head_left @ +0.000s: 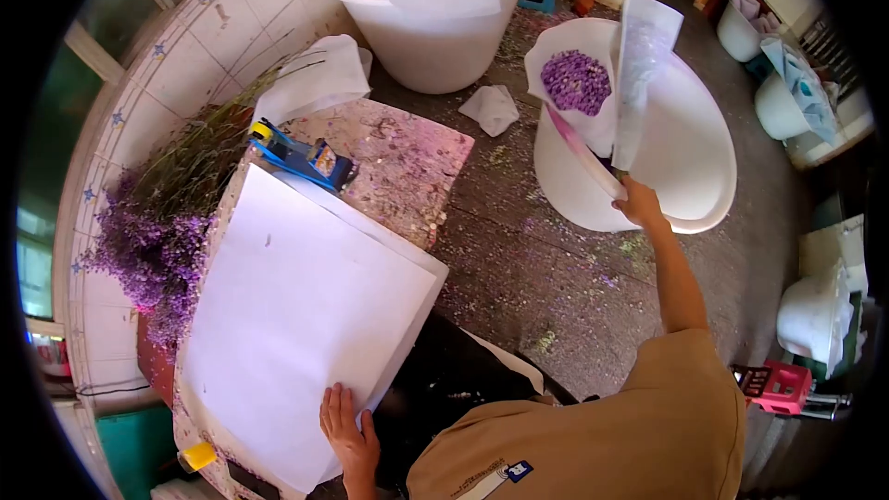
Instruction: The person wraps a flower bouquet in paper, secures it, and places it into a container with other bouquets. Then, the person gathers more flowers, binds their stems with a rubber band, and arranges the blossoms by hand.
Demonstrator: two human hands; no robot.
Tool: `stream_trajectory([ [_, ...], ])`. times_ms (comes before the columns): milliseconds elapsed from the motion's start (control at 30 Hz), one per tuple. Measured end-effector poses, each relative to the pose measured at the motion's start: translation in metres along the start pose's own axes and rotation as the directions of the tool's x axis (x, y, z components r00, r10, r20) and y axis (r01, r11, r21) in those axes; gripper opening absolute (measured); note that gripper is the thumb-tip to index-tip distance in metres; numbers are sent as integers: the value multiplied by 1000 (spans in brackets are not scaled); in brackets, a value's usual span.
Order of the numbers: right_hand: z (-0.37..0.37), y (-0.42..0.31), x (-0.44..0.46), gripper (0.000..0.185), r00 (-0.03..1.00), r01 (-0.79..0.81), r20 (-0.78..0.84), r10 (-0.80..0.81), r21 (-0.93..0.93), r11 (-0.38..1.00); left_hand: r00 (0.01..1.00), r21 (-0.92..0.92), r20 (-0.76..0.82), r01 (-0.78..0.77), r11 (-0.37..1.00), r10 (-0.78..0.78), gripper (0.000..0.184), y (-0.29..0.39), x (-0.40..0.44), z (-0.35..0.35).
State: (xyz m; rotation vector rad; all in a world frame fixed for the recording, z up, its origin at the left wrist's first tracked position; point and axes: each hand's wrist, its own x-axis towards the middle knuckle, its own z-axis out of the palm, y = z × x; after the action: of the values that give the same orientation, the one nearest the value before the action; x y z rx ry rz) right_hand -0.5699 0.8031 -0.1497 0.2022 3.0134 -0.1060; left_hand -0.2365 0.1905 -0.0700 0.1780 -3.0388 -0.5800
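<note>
The left hand [350,431] lies with its fingers spread slightly, palm down, on the lower right edge of a stack of large white paper sheets [301,315]. The right hand [639,202] reaches out well apart from it, fingers curled at the near rim of a large round white plastic tub [708,143]; whether they clamp the rim or something beside it, I cannot tell.

Inside the tub's left part, a heap of small purple flower heads [575,81] sits on a white sheet, and an upright, folded white sheet [641,65] stands just right of it, its lower end near the right hand.

The paper stack covers much of a table [398,153] scattered with pink and purple bits. At the stack's upper edge is a blue tape dispenser [306,159] with a yellow roll. Left of the stack lies a bunch of purple flowers with long green-brown stems [157,241]. A small yellow object [198,456] is near the stack's lower left corner. On the floor, a crumpled white paper [491,110] lies between the large tub and a white tub filled with white sheets [426,42].
</note>
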Motion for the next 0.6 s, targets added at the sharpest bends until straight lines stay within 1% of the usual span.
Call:
stream_trajectory([
  [33, -5, 6, -8, 65, 999, 18, 37, -20, 39, 999, 1000, -6, -7, -6, 1000, 6, 45, 1, -1, 0],
  [67, -15, 0, -16, 65, 999, 5, 35, -6, 33, 999, 1000, -11, -18, -11, 1000, 11, 44, 2, 0, 0],
  [100, -31, -19, -22, 73, 987, 99, -142, -79, 142, 985, 1000, -17, -15, -20, 1000, 20, 44, 4, 2, -2],
  [133, -49, -41, -29, 81, 938, 211, -320, -131, 230, 950, 998, -33, -42, -48, 998, 47, 44, 7, 3, -6],
  [200, -92, -90, -37, 88, 952, 177, -297, -70, 351, 919, 995, -51, -70, -80, 995, 76, 43, 14, 3, -10],
  [233, -98, -102, -33, 88, 951, 175, -303, -65, 350, 920, 989, -66, -106, -111, 992, 104, 42, 16, 4, -12],
  [267, -105, -112, -29, 78, 961, 129, -270, -62, 237, 963, 981, -79, -145, -143, 987, 131, 42, 18, 4, -15],
  [300, -113, -117, -26, 68, 970, 85, -235, -55, 118, 989, 979, -79, -152, -148, 986, 135, 42, 20, 1, -18],
  [333, -108, -111, -18, 68, 968, 88, -243, -57, 118, 989, 978, -103, -158, -151, 983, 134, 42, 21, -3, -21],
  [400, -76, -81, 11, 37, 937, 35, -346, -53, -60, 998, 976, -126, -178, -151, 981, 127, 42, 17, -13, -26],
  [433, -69, -67, 25, 37, 933, 46, -355, -66, -64, 997, 973, -147, -202, -146, 978, 115, 39, 14, -20, -25],
  [467, -66, -52, 38, 27, 912, 4, -409, 25, 70, 998, 969, -170, -226, -139, 976, 99, 36, 12, -27, -24],
  [500, -71, -41, 47, 21, 886, -29, -447, 121, 207, 978, 967, -174, -239, -131, 976, 87, 36, 11, -33, -23],
  [567, -103, -36, 52, 23, 810, 70, -582, 69, 214, 974, 965, -217, -250, -142, 966, 85, 31, 5, -41, -25],
  [600, -130, -43, 44, 22, 810, 111, -573, 124, 358, 927, 959, -212, -276, -133, 968, 71, 31, 1, -42, -24],
])
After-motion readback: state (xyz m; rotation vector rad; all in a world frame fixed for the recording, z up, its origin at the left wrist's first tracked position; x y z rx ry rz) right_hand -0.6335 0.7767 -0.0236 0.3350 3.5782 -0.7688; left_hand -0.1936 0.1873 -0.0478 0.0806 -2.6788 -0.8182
